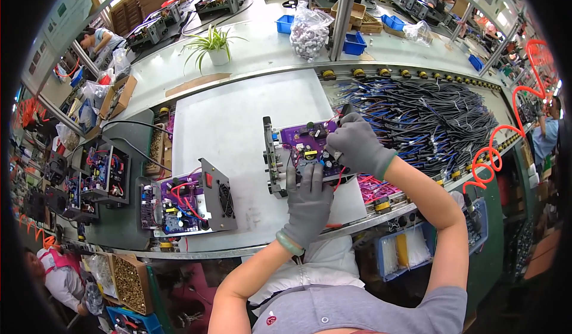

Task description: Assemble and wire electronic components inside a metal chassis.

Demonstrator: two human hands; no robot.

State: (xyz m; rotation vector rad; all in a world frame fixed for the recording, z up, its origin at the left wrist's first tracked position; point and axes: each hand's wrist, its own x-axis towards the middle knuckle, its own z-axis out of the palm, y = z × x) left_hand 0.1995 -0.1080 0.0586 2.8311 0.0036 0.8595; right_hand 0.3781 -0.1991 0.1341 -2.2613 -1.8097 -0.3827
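1. The purple circuit-board unit (298, 135) sits on the pale surface (223, 125) before the worker.
2. Left hand (308, 202): gloved fingers stretched over its near edge; whether they grip, I can't tell.
3. Right hand (361, 146): clenched at its right side, contents hidden.
4. Black cables (438, 116) lie beyond.

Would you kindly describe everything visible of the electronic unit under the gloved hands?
The unit has a purple board, a yellow part, a red wire and a metallic-looking panel standing at its left. Open-topped, it lies slightly askew on a white surface. The left hand touches its near side; the right hand partly hides its right.
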